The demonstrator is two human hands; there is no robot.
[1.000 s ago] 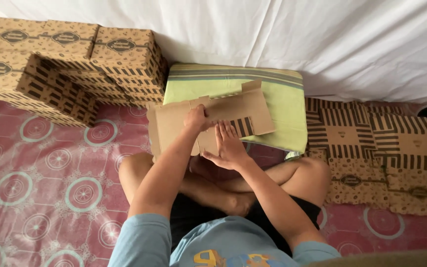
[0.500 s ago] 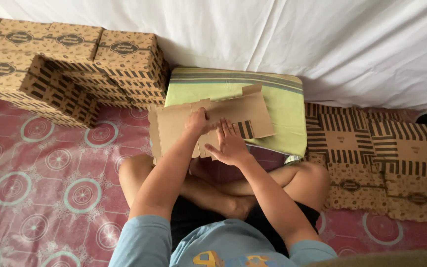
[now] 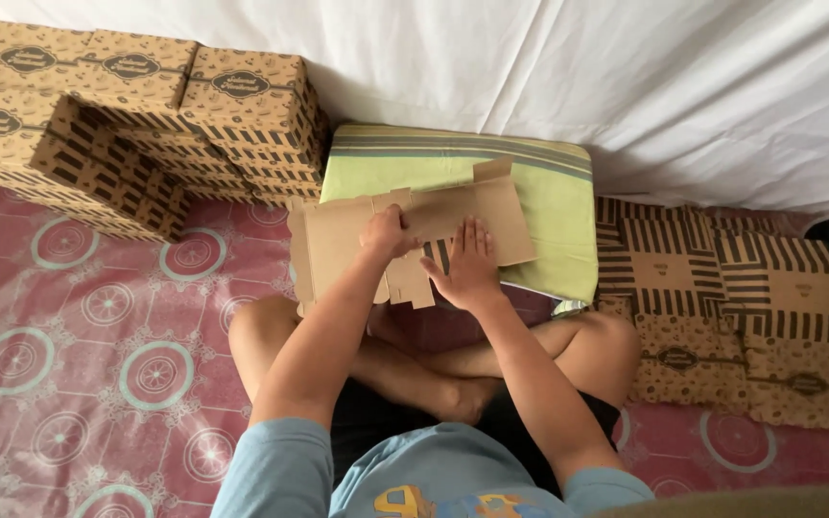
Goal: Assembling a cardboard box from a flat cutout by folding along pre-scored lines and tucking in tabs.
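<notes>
Both hands flat on unfolded cardboard box blank

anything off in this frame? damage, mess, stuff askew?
Nothing stands out. Both hands, left hand and right hand, press on a flat cardboard box blank lying partly over the green cushion. Assembled boxes are stacked neatly at left; flat blanks lie in overlapping piles at right. No tears or spills visible.

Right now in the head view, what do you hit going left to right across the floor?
Stack of folded patterned boxes → unfolded cardboard box blank, gripped by the left hand → right hand pressing flat on it → green striped cushion → pile of flat striped box blanks.
</notes>
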